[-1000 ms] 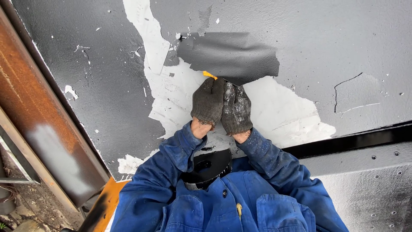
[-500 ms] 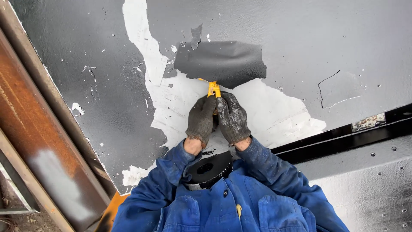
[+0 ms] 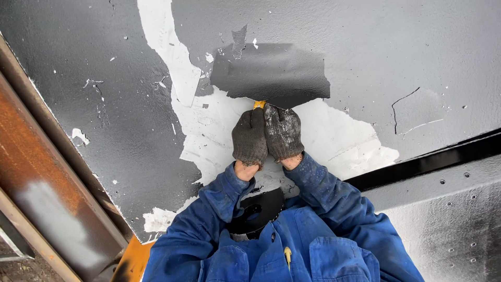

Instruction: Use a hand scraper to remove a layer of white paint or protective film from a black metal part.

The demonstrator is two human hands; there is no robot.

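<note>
**Two gloved hands on a yellow scraper under a lifted sheet of dark coating**

Both hands are pressed side by side against a large painted panel (image 3: pixel 104 120), dark grey and slightly rough, which fills most of the head view. The left hand (image 3: pixel 249 137) and the right hand (image 3: pixel 282 132) wear dark knitted gloves, and their sides touch. The fingers of both hands are curled together around a yellow scraper (image 3: pixel 259 104), of which only a small tip shows above the gloves; the rest is hidden inside the grip.

The tip sits at the lower edge of a loose flap of dark coating (image 3: pixel 271 73), which has come away from the panel and lies folded upward, near the middle of the panel's upper half. Below and to the left of the flap runs a bare white patch (image 3: pixel 339 138) where the coating is gone; it stretches from the panel's top edge down past the hands towards the lower left. A cracked outline in the coating (image 3: pixel 412 112) shows to the right, well apart from the hands.

Blue jacket sleeves (image 3: pixel 334 201) lead down from the wrists. A rusty brown beam (image 3: pixel 36 177) runs along the panel's left edge, and a black bar (image 3: pixel 443 156) crosses at the lower right.
</note>
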